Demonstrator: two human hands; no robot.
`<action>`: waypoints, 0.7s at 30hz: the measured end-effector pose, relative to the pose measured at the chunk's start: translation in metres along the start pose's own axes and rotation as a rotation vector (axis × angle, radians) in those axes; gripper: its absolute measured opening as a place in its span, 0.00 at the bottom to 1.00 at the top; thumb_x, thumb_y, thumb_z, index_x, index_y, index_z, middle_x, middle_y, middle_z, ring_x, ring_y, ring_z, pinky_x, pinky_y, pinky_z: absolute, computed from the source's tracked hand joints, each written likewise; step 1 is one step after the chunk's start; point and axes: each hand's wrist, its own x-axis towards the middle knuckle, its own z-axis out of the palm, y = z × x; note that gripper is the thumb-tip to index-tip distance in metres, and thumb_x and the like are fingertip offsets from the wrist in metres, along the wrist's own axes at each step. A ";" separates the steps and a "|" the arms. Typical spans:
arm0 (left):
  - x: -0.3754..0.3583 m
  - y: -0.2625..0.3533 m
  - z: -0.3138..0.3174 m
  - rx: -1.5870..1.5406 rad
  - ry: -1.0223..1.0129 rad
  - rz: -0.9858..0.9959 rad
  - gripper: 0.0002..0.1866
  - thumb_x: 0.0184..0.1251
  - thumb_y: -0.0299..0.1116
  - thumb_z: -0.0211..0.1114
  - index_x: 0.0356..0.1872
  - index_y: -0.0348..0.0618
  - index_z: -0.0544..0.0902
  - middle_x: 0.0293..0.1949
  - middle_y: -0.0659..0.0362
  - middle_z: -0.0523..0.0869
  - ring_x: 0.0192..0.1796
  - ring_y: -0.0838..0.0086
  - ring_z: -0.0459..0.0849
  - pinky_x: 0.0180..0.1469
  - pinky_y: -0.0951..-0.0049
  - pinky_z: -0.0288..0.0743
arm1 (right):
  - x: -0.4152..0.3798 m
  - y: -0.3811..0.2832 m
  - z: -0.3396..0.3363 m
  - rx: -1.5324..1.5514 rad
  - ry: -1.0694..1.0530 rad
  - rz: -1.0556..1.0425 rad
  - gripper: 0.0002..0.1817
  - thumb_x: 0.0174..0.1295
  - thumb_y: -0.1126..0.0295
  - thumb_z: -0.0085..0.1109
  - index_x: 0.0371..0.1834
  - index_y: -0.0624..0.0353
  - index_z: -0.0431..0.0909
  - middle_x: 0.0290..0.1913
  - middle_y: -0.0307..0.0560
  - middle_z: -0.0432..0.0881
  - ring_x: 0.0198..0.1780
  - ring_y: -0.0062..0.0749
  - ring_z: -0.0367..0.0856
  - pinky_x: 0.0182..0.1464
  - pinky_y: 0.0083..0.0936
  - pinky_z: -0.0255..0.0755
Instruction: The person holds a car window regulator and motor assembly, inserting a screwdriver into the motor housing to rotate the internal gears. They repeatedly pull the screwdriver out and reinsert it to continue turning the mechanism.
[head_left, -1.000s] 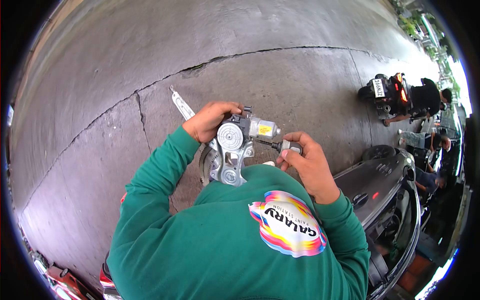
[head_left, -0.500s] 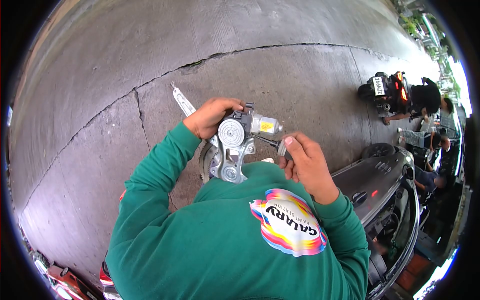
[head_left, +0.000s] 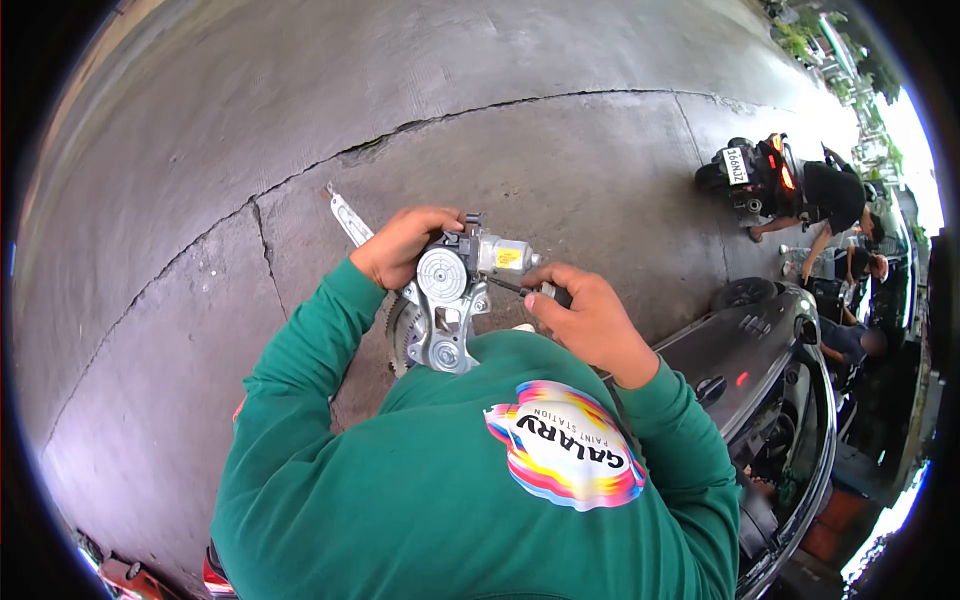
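My left hand (head_left: pixel 405 245) is closed around the motor end of a car window regulator (head_left: pixel 443 325), a silver metal bracket with a round ribbed cover and a toothed gear plate. A long slotted arm sticks out beyond that hand. The silver motor (head_left: pixel 507 255) carries a yellow label. In my right hand (head_left: pixel 595 325) is a screwdriver (head_left: pixel 550 293), with fingers wrapped on its dark handle. Its thin shaft points at the bracket just beside the motor. Whether the tip sits in a screw is too small to tell.
A dark car (head_left: pixel 745 375) with its door area open stands at my right. Farther off are a motorcycle (head_left: pixel 745 170) with a person beside it, and other people. Cracked concrete (head_left: pixel 250 120) spreads ahead. Red vehicles show at lower left.
The fingers of my right hand have turned and shifted their hold on the screwdriver handle. The regulator stays in my left hand, and everything sits slightly farther left in view.
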 end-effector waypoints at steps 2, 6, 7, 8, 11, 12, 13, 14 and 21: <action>-0.002 0.001 0.000 0.000 0.036 -0.006 0.12 0.75 0.30 0.66 0.53 0.35 0.85 0.47 0.54 0.92 0.46 0.67 0.94 0.53 0.62 0.93 | 0.004 0.008 0.005 -0.190 0.128 -0.290 0.19 0.65 0.69 0.73 0.56 0.64 0.85 0.43 0.53 0.86 0.46 0.40 0.87 0.51 0.38 0.81; 0.003 -0.004 -0.005 -0.019 0.003 -0.003 0.13 0.75 0.31 0.66 0.55 0.36 0.84 0.47 0.55 0.92 0.46 0.66 0.94 0.52 0.61 0.93 | 0.021 0.027 0.012 -0.238 0.212 -0.511 0.18 0.63 0.71 0.72 0.55 0.63 0.85 0.42 0.53 0.85 0.46 0.43 0.87 0.53 0.38 0.81; 0.004 -0.005 -0.007 -0.034 -0.012 -0.002 0.13 0.75 0.31 0.66 0.55 0.36 0.84 0.46 0.55 0.92 0.45 0.66 0.94 0.52 0.60 0.93 | 0.025 0.032 0.012 -0.233 0.181 -0.538 0.18 0.62 0.72 0.72 0.55 0.64 0.84 0.43 0.54 0.85 0.47 0.45 0.87 0.55 0.38 0.80; 0.005 -0.005 -0.008 -0.034 -0.011 -0.003 0.13 0.75 0.31 0.66 0.55 0.36 0.84 0.46 0.55 0.92 0.45 0.66 0.94 0.52 0.60 0.93 | 0.030 0.037 0.013 -0.227 0.150 -0.565 0.19 0.61 0.72 0.72 0.55 0.64 0.83 0.43 0.55 0.85 0.48 0.46 0.87 0.56 0.38 0.80; 0.004 -0.005 -0.009 -0.043 -0.015 -0.002 0.13 0.76 0.31 0.65 0.55 0.37 0.84 0.46 0.56 0.91 0.45 0.66 0.94 0.53 0.60 0.93 | 0.042 0.053 0.017 -0.088 0.057 -0.386 0.13 0.65 0.75 0.70 0.51 0.64 0.83 0.44 0.45 0.86 0.46 0.31 0.85 0.52 0.31 0.79; 0.002 -0.005 -0.007 -0.052 -0.006 -0.003 0.12 0.76 0.32 0.64 0.54 0.38 0.84 0.46 0.56 0.91 0.46 0.66 0.94 0.53 0.60 0.92 | 0.045 0.056 0.021 -0.090 0.051 -0.390 0.13 0.65 0.75 0.70 0.51 0.64 0.83 0.44 0.45 0.86 0.46 0.31 0.85 0.52 0.31 0.79; 0.000 -0.005 -0.006 -0.062 0.003 -0.005 0.12 0.76 0.32 0.64 0.53 0.38 0.84 0.46 0.56 0.91 0.46 0.66 0.94 0.53 0.60 0.92 | 0.047 0.058 0.027 0.196 -0.024 -0.324 0.13 0.66 0.72 0.72 0.51 0.64 0.84 0.43 0.44 0.87 0.45 0.29 0.85 0.49 0.29 0.79; -0.001 -0.005 -0.006 -0.063 0.007 -0.002 0.12 0.76 0.32 0.64 0.53 0.38 0.84 0.46 0.56 0.91 0.46 0.66 0.94 0.53 0.60 0.92 | 0.049 0.059 0.033 0.482 -0.098 -0.250 0.13 0.67 0.69 0.74 0.50 0.64 0.85 0.42 0.44 0.88 0.43 0.27 0.85 0.47 0.28 0.79; -0.020 -0.001 -0.010 -0.078 0.178 0.094 0.13 0.76 0.34 0.61 0.53 0.39 0.85 0.46 0.55 0.91 0.49 0.63 0.92 0.57 0.58 0.89 | 0.059 0.005 0.076 0.670 0.079 -0.265 0.18 0.68 0.65 0.78 0.52 0.68 0.89 0.45 0.45 0.93 0.44 0.25 0.86 0.50 0.30 0.80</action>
